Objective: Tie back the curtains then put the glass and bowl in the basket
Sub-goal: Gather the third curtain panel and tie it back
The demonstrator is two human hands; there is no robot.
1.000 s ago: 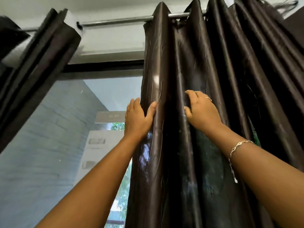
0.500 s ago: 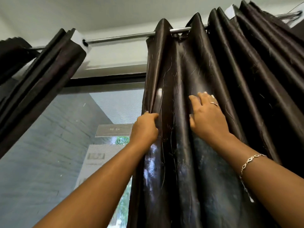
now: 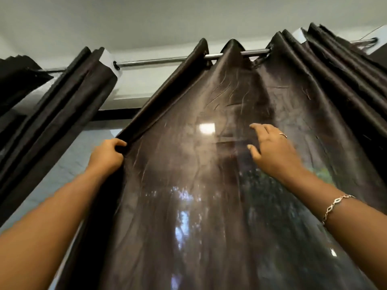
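Your left hand (image 3: 106,153) pinched free edge of curtain (image 3: 199,185), fingers curled round fold. Your right hand (image 3: 272,151) was spread, fingers straight, at panel's middle; contact unclear. Curtain hung from rod (image 3: 159,60), long axis vertical, gathered pleats toward rod's right end. Fabric dark, glossy, thin, creased, semi-sheer. Left hand nearer edge. Other task items out of view.

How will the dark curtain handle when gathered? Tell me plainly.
Likely floppy: the curtain creases and folds where the left hand grips its edge. Probably light, since daylight shows through. Its sheen suggests it may slip.
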